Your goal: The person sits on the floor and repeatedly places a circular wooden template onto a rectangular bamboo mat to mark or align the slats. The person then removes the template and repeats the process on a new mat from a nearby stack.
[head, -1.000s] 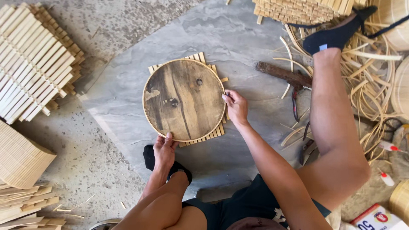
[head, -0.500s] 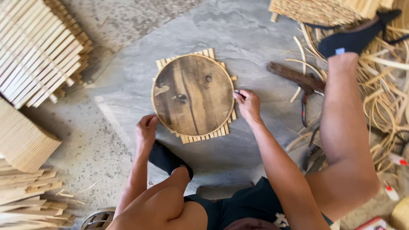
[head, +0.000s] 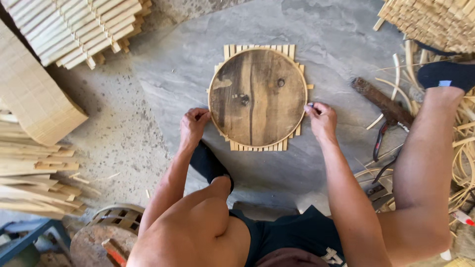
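Since the earlier frame, the left hand has been brought up to the lower-left rim of the round wooden disc, fingers curled. The disc lies flat on a woven bamboo mat on the stone floor, its grain running away from the person. A small dark marker is pinched in the right hand at the disc's right edge; rusty pliers lie nearby.

Both arms reach forward and down from a seated pose. The left hand is curled, knuckles up, fingers bent under. The right hand is closed in a pinch, thumb and fingertips together, wrist straight.
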